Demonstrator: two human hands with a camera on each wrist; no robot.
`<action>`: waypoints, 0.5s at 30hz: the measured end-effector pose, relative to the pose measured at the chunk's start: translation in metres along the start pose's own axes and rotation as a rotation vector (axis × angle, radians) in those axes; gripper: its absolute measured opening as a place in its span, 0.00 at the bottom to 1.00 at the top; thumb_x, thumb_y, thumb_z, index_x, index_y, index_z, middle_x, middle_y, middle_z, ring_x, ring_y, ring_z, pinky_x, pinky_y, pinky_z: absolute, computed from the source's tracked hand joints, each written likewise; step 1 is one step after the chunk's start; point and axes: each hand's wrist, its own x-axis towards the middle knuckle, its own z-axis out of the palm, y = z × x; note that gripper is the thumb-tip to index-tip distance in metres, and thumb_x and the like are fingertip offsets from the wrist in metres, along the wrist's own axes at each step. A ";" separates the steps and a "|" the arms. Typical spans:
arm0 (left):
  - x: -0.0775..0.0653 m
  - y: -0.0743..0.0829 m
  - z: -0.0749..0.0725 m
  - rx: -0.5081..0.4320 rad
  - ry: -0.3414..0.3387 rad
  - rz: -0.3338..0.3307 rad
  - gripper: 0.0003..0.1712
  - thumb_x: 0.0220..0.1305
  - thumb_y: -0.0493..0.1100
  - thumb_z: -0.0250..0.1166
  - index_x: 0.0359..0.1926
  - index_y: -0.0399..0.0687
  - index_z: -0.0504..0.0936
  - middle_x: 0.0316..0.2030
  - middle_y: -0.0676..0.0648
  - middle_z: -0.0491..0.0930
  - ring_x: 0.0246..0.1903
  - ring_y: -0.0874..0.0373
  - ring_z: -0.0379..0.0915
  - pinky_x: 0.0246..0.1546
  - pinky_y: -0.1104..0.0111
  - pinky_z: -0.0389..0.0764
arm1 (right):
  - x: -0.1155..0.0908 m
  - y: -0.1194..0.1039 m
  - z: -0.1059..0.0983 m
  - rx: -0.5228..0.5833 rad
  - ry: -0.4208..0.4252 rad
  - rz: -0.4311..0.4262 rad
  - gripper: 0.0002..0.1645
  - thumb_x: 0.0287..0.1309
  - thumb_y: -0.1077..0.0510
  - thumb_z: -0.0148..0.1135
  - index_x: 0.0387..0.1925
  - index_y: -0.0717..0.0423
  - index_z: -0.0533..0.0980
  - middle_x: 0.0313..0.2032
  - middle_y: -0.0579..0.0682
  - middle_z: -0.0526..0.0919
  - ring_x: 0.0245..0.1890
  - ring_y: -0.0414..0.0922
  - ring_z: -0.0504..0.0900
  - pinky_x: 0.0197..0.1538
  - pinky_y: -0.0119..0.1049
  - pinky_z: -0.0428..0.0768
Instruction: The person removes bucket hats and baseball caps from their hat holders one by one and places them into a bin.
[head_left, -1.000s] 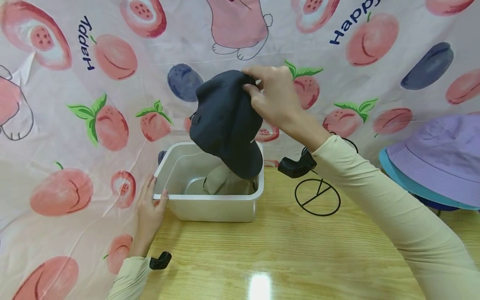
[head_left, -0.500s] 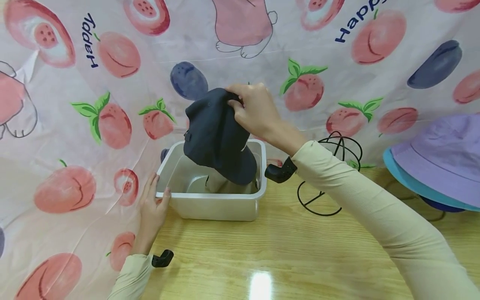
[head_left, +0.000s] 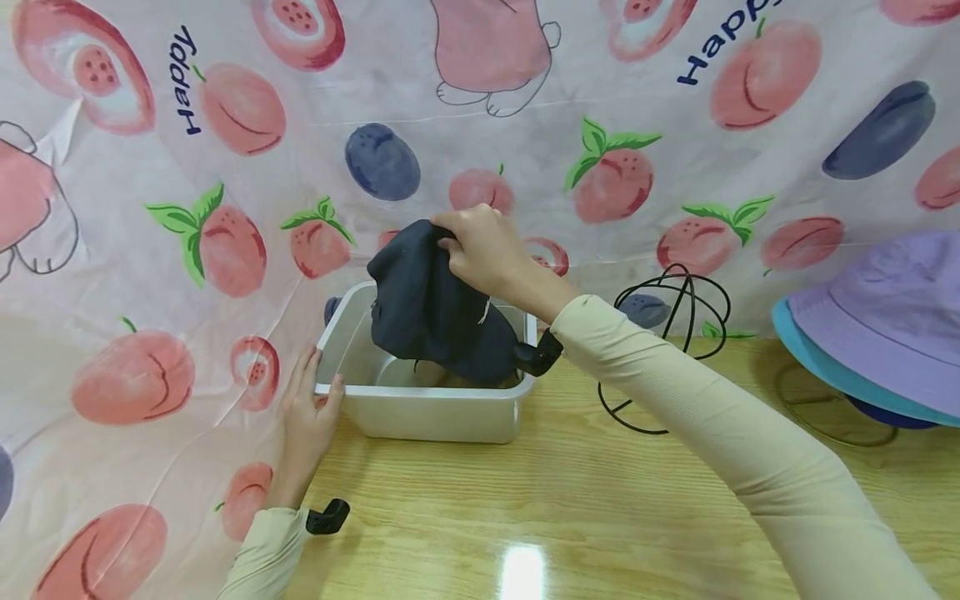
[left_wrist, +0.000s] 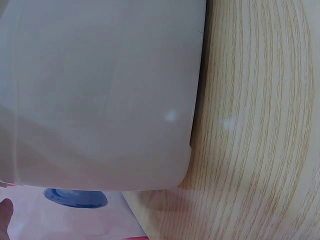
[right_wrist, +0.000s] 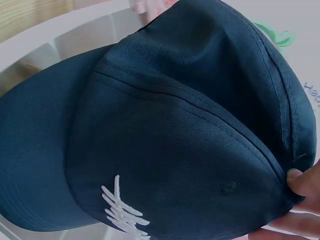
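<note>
A dark navy baseball cap hangs partly inside a white plastic bin, its brim down toward the right end. My right hand pinches the top of the crown between thumb and fingers. White embroidery shows on the crown in the right wrist view, with my fingertips at the lower right. My left hand rests against the bin's left front corner, its thumb by the front rim. In the left wrist view the bin's wall fills much of the picture. The cap covers most of the bin's contents.
To the right of the bin stands a black wire hat stand. Farther right, a lilac bucket hat sits over a turquoise one, with dark blue below. A fruit-print cloth backs the wooden table.
My right hand has lowered the cap from above the bin down into it, moving slightly left. The khaki hat seen inside the bin is now hidden by it. My left hand stays at the corner.
</note>
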 end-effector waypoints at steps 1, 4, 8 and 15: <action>0.000 0.000 0.000 0.002 -0.002 -0.001 0.32 0.63 0.43 0.60 0.64 0.34 0.67 0.67 0.43 0.62 0.64 0.46 0.59 0.46 0.88 0.66 | 0.000 0.000 0.004 -0.006 -0.012 -0.004 0.16 0.60 0.63 0.55 0.48 0.57 0.80 0.40 0.53 0.85 0.40 0.49 0.82 0.43 0.41 0.79; 0.000 0.000 0.000 0.006 -0.010 -0.010 0.32 0.63 0.44 0.59 0.65 0.34 0.66 0.67 0.44 0.62 0.64 0.47 0.59 0.49 0.71 0.75 | -0.002 0.001 0.015 -0.036 -0.042 -0.017 0.14 0.60 0.62 0.55 0.46 0.56 0.80 0.38 0.52 0.85 0.38 0.50 0.81 0.41 0.42 0.79; 0.000 0.000 0.001 0.004 -0.008 -0.007 0.32 0.63 0.43 0.59 0.65 0.33 0.66 0.67 0.42 0.62 0.64 0.46 0.59 0.47 0.51 0.75 | -0.003 0.001 0.031 -0.054 -0.062 -0.034 0.15 0.60 0.62 0.56 0.48 0.56 0.80 0.40 0.52 0.85 0.40 0.50 0.81 0.46 0.42 0.79; 0.001 0.000 0.001 0.007 0.002 0.002 0.31 0.62 0.43 0.60 0.64 0.34 0.67 0.67 0.44 0.63 0.64 0.47 0.60 0.47 0.49 0.74 | -0.001 -0.001 0.055 -0.066 -0.078 -0.079 0.14 0.61 0.62 0.57 0.48 0.56 0.80 0.40 0.52 0.85 0.42 0.51 0.81 0.47 0.43 0.78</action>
